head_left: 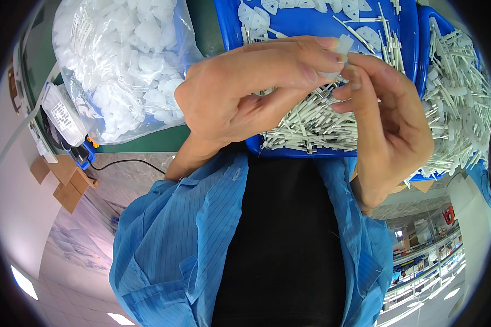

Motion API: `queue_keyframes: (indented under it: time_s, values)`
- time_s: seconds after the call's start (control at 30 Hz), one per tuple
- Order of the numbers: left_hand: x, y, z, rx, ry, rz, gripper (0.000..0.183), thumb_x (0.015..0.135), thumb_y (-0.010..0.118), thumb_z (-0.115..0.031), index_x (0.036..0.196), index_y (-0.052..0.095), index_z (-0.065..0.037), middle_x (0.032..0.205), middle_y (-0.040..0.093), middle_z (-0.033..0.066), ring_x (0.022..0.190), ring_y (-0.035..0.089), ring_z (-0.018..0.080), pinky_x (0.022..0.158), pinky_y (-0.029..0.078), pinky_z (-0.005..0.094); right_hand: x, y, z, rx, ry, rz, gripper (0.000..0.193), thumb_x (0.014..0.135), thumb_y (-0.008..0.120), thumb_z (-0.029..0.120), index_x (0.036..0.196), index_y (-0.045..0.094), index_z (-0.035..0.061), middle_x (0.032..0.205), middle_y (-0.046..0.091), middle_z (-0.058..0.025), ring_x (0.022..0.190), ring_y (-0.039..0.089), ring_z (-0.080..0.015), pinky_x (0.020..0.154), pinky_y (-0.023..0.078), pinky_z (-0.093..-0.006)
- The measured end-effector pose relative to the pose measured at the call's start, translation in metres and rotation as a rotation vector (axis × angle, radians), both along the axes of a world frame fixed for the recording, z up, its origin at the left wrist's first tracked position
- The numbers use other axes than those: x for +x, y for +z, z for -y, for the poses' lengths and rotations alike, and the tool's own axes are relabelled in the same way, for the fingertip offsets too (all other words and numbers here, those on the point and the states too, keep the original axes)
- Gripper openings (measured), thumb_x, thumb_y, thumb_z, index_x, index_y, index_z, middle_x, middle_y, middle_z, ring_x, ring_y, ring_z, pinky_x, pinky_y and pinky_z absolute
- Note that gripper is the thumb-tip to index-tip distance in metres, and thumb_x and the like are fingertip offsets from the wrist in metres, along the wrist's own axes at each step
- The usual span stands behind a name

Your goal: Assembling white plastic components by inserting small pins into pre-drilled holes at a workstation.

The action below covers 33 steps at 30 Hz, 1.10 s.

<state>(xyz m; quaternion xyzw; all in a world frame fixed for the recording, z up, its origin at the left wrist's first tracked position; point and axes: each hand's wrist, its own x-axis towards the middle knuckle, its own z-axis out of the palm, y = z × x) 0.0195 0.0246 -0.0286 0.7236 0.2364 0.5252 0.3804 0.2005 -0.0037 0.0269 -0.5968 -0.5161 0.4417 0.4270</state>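
Note:
My left hand pinches a small translucent white plastic piece between thumb and fingertips. Close against it, the thumb and forefinger of my right hand are pressed together at the piece's lower end. Whatever sits between the right fingertips is too small and covered to make out. Both hands are raised over a blue tray. In that tray lies a heap of thin white rods with metallic ends. Flat white plates with holes lie along its far side.
At the left, a clear plastic bag full of white plastic pieces rests on the green table. A second blue bin at the right is heaped with rods. A white labelled box, a black cable and cardboard are at the left edge.

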Motion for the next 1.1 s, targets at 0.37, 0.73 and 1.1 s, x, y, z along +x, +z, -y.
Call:
queue_keyframes:
  time_s: [0.37, 0.73, 1.1]
  values:
    - [-0.001, 0.000, -0.009, 0.022, -0.064, 0.083, 0.054, 0.072, 0.071, 0.019, 0.116, 0.045, 0.003, 0.102, 0.064, 0.0308, 0.104, 0.065, 0.0397, 0.092, 0.053, 0.0523, 0.001, 0.001, -0.003, -0.149, 0.042, -0.339, 0.016, 0.089, 0.059, -0.008, 0.105, 0.056, -0.0062, 0.088, 0.063, -0.0095, 0.066, 0.059, -0.0092, 0.057, 0.051, -0.0225]
    - [-0.004, 0.001, -0.002, 0.009, -0.140, 0.049, 0.059, 0.072, 0.070, 0.020, 0.124, 0.047, 0.004, 0.107, 0.062, 0.0329, 0.109, 0.062, 0.0414, 0.095, 0.049, 0.0544, 0.003, -0.015, 0.007, 0.394, 0.145, 0.094, 0.042, 0.082, 0.064, -0.015, 0.119, 0.049, -0.0029, 0.092, 0.066, -0.0115, 0.062, 0.046, -0.0031, 0.057, 0.038, -0.0135]
    - [0.001, 0.000, -0.006, 0.042, -0.043, 0.105, 0.055, 0.072, 0.071, 0.020, 0.117, 0.043, 0.006, 0.104, 0.062, 0.0357, 0.102, 0.065, 0.0409, 0.091, 0.053, 0.0493, 0.006, -0.009, 0.003, 0.453, 0.186, 0.295, 0.029, 0.082, 0.066, -0.013, 0.110, 0.058, -0.0057, 0.100, 0.068, -0.0164, 0.064, 0.050, -0.0052, 0.057, 0.042, -0.0162]
